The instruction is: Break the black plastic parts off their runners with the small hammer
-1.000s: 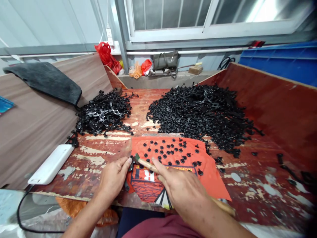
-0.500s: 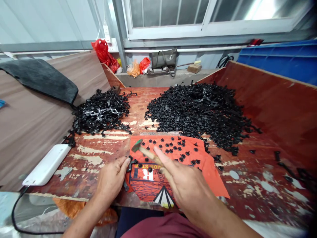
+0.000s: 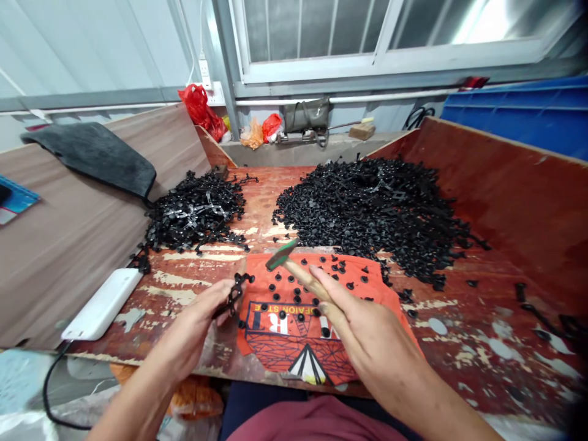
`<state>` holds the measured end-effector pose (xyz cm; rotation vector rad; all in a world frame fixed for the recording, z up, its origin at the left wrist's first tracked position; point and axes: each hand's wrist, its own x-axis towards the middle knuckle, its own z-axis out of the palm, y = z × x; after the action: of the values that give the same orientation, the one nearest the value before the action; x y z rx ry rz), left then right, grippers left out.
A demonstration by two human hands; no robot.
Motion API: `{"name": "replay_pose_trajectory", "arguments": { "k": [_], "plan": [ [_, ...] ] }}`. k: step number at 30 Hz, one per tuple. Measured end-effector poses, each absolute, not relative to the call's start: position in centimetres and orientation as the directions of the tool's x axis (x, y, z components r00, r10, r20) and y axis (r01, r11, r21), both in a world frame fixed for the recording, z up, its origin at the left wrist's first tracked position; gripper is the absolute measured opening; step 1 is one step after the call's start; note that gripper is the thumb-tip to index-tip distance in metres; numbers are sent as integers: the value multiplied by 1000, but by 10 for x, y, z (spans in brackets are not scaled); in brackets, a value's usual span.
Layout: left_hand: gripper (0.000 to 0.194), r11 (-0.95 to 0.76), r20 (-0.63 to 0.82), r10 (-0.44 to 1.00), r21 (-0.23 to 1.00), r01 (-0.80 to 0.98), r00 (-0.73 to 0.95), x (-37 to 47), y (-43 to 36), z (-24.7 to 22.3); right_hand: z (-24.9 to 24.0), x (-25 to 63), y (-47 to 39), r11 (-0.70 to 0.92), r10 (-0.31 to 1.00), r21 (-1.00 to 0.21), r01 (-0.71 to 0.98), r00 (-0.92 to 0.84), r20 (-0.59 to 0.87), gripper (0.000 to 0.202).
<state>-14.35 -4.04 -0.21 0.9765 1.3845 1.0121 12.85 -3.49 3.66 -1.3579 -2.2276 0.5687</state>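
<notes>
My right hand (image 3: 362, 324) is closed round the wooden handle of a small hammer (image 3: 301, 272), its green-sided head raised over an orange printed cloth (image 3: 271, 349). Scattered over the cloth are several small black round-headed plastic parts (image 3: 282, 314). At the cloth's left edge, my left hand (image 3: 206, 312) grips a black branched plastic piece (image 3: 236, 291) between thumb and fingers. One arm of that piece, with a round end, sticks out to the right over the cloth. The piece's lower part is hidden by my fingers.
A large heap of black plastic parts (image 3: 367, 208) lies at the back right, a smaller heap (image 3: 195, 211) at the back left. A white power bank-like device (image 3: 103, 303) with a black cable sits on the left. Wooden side boards (image 3: 500, 184) wall the worn red table (image 3: 169, 337).
My left hand has lifted and turned the black branched piece, which now shows more. The hammer head has moved slightly right and up. Some black parts on the cloth lie differently.
</notes>
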Motion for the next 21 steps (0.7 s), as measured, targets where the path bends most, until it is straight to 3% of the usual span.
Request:
{"name": "replay_pose_trajectory", "arguments": {
  "k": [4, 9, 13, 21],
  "plan": [
    [36, 334, -317, 938, 934, -124, 138, -142, -43, 14, 23, 141, -46, 372, 909, -650, 663, -402, 110, 49],
    [41, 341, -345, 934, 938, -57, -89, -135, -35, -1, 11, 154, -61, 274, 932, -738, 617, -360, 46, 48],
    [59, 339, -349, 927, 936, -88, -134, -125, -28, -6, 10, 165, -65, 242, 926, -774, 585, -378, 3, 48],
    [63, 356, -355, 910, 934, -36, -213, -111, -19, -15, -9, 169, -69, 261, 940, -659, 706, -341, 7, 47]
  ]
}}
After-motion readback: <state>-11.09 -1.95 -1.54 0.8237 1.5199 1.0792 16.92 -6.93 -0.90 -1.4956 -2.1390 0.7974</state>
